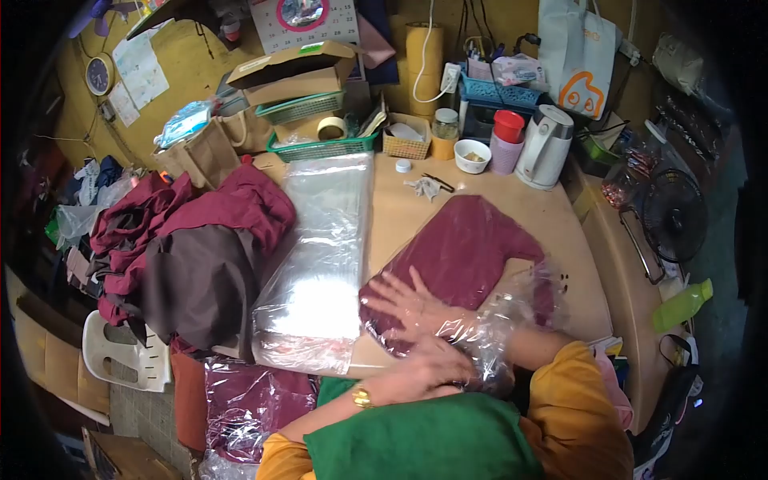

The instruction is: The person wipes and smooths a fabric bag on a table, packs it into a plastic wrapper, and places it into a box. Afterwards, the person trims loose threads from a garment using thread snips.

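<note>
Garment (460, 248), maroon and sheathed in a clear plastic bag (520, 308), lies on the counter (568, 224) just right of the middle of the frame. In this head view, the only one, its long axis slants from the lower left up toward the top right, with a narrower part reaching down on the right side.

The right hand (410, 308) is the nearer of the two: it rests flat over the garment's lower-left end, fingers spread and grasping nothing, pointing to the upper left. So most of the garment lies above and to the right of it. Film bunches round that wrist, and from where I stand the hand looks to be inside the bag.

The left hand (432, 368) sits lower, just below the right forearm and close to the gathered film, fingers bent; whether it pinches the plastic I can't tell.

Flat clear sleeves (320, 216) lie left of the garment, and farther left is a heap of maroon and dark cloth (208, 272).
</note>
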`<state>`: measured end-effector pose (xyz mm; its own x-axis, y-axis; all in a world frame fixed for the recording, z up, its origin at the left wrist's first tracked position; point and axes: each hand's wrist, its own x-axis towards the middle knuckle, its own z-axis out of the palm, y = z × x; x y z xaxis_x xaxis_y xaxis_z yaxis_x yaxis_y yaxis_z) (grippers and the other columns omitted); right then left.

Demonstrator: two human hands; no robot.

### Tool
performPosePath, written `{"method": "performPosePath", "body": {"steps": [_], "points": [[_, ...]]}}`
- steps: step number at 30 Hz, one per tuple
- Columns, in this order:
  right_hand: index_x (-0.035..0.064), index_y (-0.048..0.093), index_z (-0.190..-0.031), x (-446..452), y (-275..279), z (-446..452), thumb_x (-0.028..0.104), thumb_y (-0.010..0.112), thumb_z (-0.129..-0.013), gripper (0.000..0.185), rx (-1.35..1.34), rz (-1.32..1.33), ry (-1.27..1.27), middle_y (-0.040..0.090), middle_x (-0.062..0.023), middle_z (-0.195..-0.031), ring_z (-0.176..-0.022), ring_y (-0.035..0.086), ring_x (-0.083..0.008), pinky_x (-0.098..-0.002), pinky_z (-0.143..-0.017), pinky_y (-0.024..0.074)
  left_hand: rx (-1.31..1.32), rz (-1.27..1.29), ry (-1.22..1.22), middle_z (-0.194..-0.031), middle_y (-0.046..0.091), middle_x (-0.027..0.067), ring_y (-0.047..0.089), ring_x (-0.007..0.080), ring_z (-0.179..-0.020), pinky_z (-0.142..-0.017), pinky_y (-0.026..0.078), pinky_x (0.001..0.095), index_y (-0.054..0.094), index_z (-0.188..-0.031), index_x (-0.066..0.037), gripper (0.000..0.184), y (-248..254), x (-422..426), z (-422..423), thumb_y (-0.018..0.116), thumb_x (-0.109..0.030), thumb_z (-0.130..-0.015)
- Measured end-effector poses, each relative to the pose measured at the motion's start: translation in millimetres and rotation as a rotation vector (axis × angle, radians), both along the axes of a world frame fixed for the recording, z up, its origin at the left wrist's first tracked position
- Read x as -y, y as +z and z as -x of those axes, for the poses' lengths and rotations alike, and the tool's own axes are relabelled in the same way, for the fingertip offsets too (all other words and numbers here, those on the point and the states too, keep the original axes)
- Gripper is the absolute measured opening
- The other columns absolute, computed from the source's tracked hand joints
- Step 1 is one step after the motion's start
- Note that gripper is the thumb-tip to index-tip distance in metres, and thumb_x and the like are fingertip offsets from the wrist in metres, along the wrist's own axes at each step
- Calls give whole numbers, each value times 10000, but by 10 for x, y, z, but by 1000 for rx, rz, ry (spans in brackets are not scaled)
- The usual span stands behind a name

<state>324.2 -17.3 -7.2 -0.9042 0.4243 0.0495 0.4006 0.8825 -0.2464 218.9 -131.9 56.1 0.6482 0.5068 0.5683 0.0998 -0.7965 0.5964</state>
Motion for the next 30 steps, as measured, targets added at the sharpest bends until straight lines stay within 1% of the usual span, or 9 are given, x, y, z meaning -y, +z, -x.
{"method": "performPosePath", "body": {"steps": [2, 5, 8, 9, 11, 15, 20, 28, 30], "points": [[171, 315, -1528, 9, -344, -65, 431, 672, -807, 846, -140, -133, 86, 236, -128, -1607, -1482, 210, -374, -729, -1112, 123, 18, 88, 348, -1128, 614, 175, 555, 352, -1099, -948, 452, 442, 638, -1119, 12, 326, 150, -180, 282, 654, -229, -901], [104, 499, -1374, -94, -80, -202, 224, 737, -703, 722, -404, 481, 128, 449, -139, -1464, -1376, 399, -352, -520, -1121, 320, -216, 88, 1068, -1119, 647, 205, 591, 412, -1063, -883, 476, 469, 597, -1198, -6, 398, -190, -462, 613, 626, -305, -938], [78, 575, -1263, -469, 225, -399, 224, 741, -753, 556, -352, 65, -84, 529, -179, -1351, -1215, 509, -366, -498, -1045, 368, -426, 340, 1070, -933, 689, 210, 649, 432, -898, -761, 501, 484, 640, -1092, -9, 352, -364, -524, 666, 641, -323, -932], [80, 595, -1234, -726, 15, -490, 404, 649, -854, 502, -396, -307, -267, 541, -163, -1317, -1258, 460, -373, -584, -1008, 338, -430, 332, 1056, -933, 689, 210, 649, 432, -898, -761, 501, 484, 640, -1092, -9, 352, -409, -536, 693, 641, -323, -932], [114, 441, -1453, -1097, 45, -686, 550, 527, -937, 681, -84, -139, -770, 265, -186, -1587, -1488, 177, -381, -623, -1179, 86, -494, 370, 888, -736, 660, 233, 656, 439, -745, -707, 515, 505, 659, -927, 20, 340, -470, -561, 707, 662, -320, -922], [151, 324, -1532, -1459, -267, -837, 584, 453, -964, 726, -158, 35, -680, 169, -195, -1625, -1511, 109, -365, -576, -1201, 59, -235, 657, 793, -650, 639, 144, 630, 264, -614, -674, 522, 371, 676, -850, 8, 325, -471, -535, 823, 734, -309, -885], [181, 255, -1564, -1278, -125, -638, 587, 420, -979, 731, -81, 53, -515, 138, -192, -1633, -1514, 87, -375, -574, -1205, 46, 169, 1067, 521, -1210, 612, 166, 589, 154, -1058, -905, 490, 279, 489, -1321, 58, 581, -296, -514, 853, 735, -275, -914], [157, 391, -1498, -191, 329, -1123, 341, 515, -996, 550, 34, 103, -39, 332, -226, -1548, -1438, 312, -387, -531, -1163, 281, 77, 906, 674, -809, 650, -8, 561, 70, -710, -611, 455, 252, 666, -961, 15, 170, -293, -499, 1066, 637, -153, -955], [112, 472, -1446, -112, 551, -1583, 356, 532, -991, 519, 55, 718, -191, 477, -210, -1451, -1344, 456, -360, -459, -1133, 347, 277, 1011, 774, -798, 665, -11, 563, 26, -673, -558, 435, 213, 660, -969, 5, 124, -175, -269, 1394, 632, -115, -955]]}}
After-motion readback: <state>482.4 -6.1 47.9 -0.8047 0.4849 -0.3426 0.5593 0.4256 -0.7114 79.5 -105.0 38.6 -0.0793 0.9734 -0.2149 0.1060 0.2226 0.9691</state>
